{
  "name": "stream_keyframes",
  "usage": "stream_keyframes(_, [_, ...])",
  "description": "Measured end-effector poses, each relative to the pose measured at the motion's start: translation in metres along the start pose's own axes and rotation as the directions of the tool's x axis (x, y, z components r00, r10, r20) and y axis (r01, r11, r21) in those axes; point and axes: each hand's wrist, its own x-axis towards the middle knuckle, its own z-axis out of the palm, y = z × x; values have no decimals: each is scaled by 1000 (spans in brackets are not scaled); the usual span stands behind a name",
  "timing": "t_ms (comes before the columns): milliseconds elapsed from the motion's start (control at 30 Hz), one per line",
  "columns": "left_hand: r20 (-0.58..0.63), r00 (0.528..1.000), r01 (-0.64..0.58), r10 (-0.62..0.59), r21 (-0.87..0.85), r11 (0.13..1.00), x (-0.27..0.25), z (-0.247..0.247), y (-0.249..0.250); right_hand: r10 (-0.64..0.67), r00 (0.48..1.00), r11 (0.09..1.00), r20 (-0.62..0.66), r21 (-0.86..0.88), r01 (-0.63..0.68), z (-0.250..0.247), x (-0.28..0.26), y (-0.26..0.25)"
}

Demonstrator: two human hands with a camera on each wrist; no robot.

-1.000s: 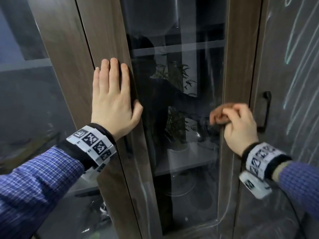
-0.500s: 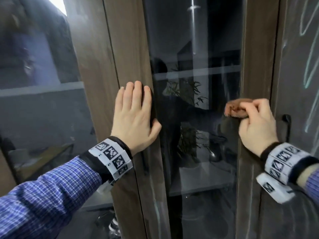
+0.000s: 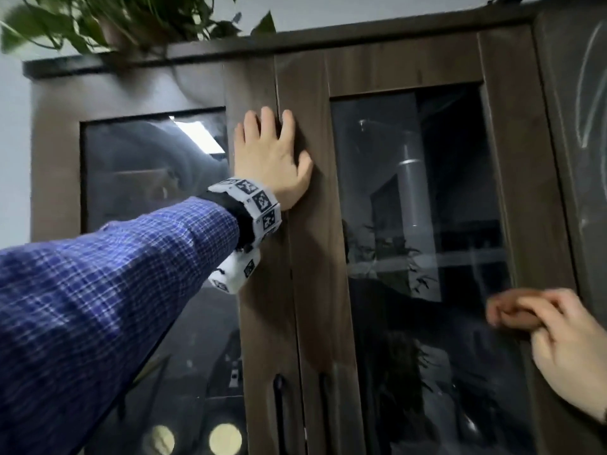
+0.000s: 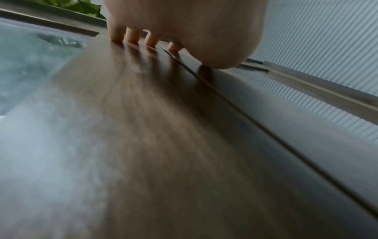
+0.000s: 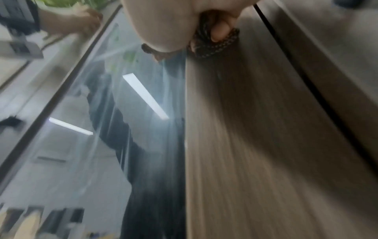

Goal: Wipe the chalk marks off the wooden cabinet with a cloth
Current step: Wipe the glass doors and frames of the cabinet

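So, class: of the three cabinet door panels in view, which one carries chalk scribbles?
The far-right panel: a solid dark board with pale chalk lines. The other two are glass panes in wooden frames.

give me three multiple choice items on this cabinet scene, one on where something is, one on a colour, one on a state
1. Where do the chalk marks still show?
A. on the far-right panel
B. on the left glass pane
C. on the cabinet top

2. What colour is the sleeve on the left arm?
A. red
B. blue checked
C. plain white

3. How does the left hand lie?
A. curled round a door handle
B. flat on the wooden frame
C. pinching the cloth

Answers: 1 A, pale lines cross the right panel; 2 B, blue check fabric; 3 B, its straight fingers press the frame, while the right hand holds the brown cloth.
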Motion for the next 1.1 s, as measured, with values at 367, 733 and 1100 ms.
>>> stream_keyframes(367, [80,994,-69,79,-113,991,-76,7,39,53,991,997,-124,-53,-60,-11,35,-23])
stream_keyframes(733, [194,965,-151,174,-124,981,-196,21,79,43,982,998,183,-55,-34,6,-102,3])
stream_keyframes(1100, [244,958,-115,153,-166,979,-249,19,81,110,986,994,-127,31,-107,22,-97,6])
